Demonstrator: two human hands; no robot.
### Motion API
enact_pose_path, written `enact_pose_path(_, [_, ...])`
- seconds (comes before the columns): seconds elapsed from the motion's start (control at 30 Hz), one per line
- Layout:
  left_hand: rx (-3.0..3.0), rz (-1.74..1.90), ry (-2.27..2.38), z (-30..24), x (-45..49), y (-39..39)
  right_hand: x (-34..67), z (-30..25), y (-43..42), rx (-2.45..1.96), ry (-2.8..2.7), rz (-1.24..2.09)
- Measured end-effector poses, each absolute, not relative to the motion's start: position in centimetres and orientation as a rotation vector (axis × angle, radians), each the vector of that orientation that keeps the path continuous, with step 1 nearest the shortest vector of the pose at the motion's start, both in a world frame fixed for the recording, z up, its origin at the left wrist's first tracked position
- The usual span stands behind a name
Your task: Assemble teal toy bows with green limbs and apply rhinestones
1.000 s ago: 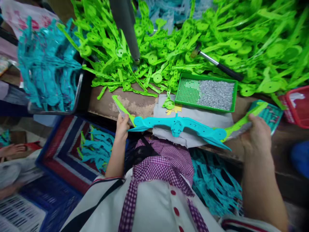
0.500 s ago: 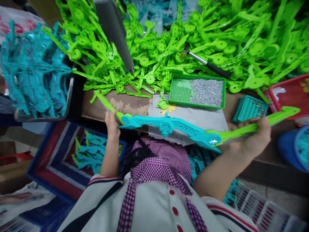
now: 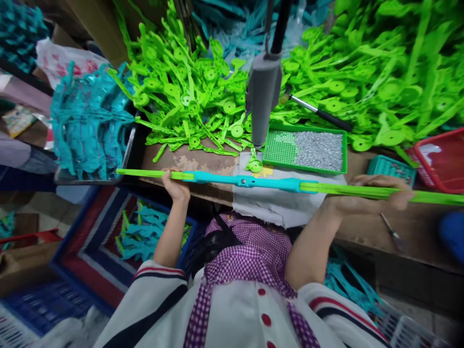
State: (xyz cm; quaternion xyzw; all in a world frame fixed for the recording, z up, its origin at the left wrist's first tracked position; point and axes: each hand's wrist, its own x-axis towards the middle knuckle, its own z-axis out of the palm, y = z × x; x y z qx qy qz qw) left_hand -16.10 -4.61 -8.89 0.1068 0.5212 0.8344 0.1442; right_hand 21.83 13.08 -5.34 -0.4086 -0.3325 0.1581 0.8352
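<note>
Left hand [image 3: 176, 187] and right hand [image 3: 366, 197], fingers clenched on the toy bow [image 3: 253, 182], hold it level over the tabletop [image 3: 203, 162], beneath the hanging electric screwdriver [image 3: 261, 104].

We record, on the worn brown wooden surface [image 3: 195, 162]: a heap of bright green plastic limb pieces [image 3: 203, 92]; a grey cylindrical screwdriver [image 3: 261, 104] hanging upright; a green perforated plastic tray [image 3: 279, 145], part-filled with silvery screws [image 3: 319, 150]; a black-handled brush [image 3: 319, 113]; and a red plastic basket [image 3: 440, 159]. At left, we note teal plastic pieces [image 3: 87, 125].
</note>
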Motion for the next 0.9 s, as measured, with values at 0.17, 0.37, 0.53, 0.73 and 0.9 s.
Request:
enact_pose_path(0.17, [0.247,2.375,1.501,-9.8,-15.3,-4.6,26.7,-9.1,9.0,-1.351,-1.111,0.469])
enact_pose_path(0.37, [0.263,2.346,1.520,-9.4,-15.5,-4.4,28.7,-5.5,1.4,-1.469,-1.720,-0.048])
enact_pose_path(0.53, [0.297,2.341,1.487,-9.5,-15.4,-5.2,26.8,-2.6,4.8,-1.014,-2.590,-0.049])
enact_pose_path(0.73, [0.424,2.281,1.629,-9.7,-15.5,-5.7,27.5,-1.8,8.5,-0.854,-2.925,-0.165])
enact_pose_path(0.9, [0.440,2.224,1.664,-9.8,-15.8,-5.6,27.5,-1.7,8.8,-0.769,-2.928,-0.202])
